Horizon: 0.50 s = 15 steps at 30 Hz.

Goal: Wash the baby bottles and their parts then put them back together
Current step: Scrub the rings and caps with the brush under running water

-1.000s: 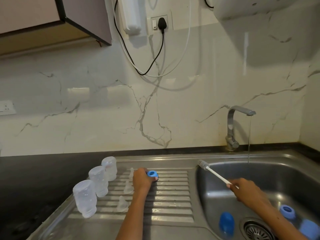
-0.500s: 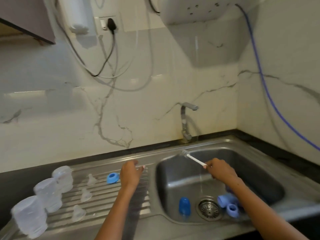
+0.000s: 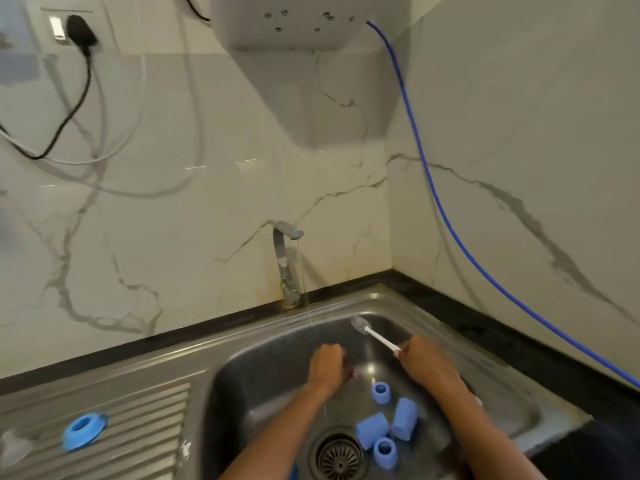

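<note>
Both hands over the sink

My right hand is gripping the brush; my left hand is hovering, fingers curled, contents unclear.

Sink basin sits at the counter's right end, in the wall corner; ribbed drainboard joins it on the left. Tap stands behind the basin at the back wall, water stream falling into it. Drain is at basin front-centre. Four bottle caps lie on the basin floor, right of & behind the drain, three bunched, one a bit further back. Collar ring lies on the drainboard, far left. My left hand & right hand are both over the basin, behind the caps. Brush sticks out from my right hand toward the back-left, head near the stream. Heater unit is on the wall above the tap, hose running down the right wall.
</note>
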Available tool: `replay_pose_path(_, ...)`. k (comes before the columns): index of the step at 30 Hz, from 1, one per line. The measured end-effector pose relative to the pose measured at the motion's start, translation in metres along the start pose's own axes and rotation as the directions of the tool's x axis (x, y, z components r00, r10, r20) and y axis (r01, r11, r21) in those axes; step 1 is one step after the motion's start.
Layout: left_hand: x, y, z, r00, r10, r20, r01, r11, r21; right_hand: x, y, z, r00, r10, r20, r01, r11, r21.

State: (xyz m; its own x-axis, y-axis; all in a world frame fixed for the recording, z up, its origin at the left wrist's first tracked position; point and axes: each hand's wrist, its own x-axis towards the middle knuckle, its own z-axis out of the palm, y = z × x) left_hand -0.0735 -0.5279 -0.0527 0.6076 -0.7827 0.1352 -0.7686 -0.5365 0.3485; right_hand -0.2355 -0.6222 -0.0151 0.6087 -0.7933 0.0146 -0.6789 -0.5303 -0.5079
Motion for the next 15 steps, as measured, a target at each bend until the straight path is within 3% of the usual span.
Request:
replay_pose_path(7,0.045,0.030,0.067,0.953,0.117,0.281,-0.161,0.977,0.139,0.011,0.001,0.005,0.999,0.026,-0.032,-0.027,0.999,-0.036)
replay_pose_path(15,0.063,0.039,0.091,0.932,0.068,0.356,-0.139,0.974,0.179,0.018,0.008,0.008,0.999,0.027,-0.034,-0.030,0.997,-0.066)
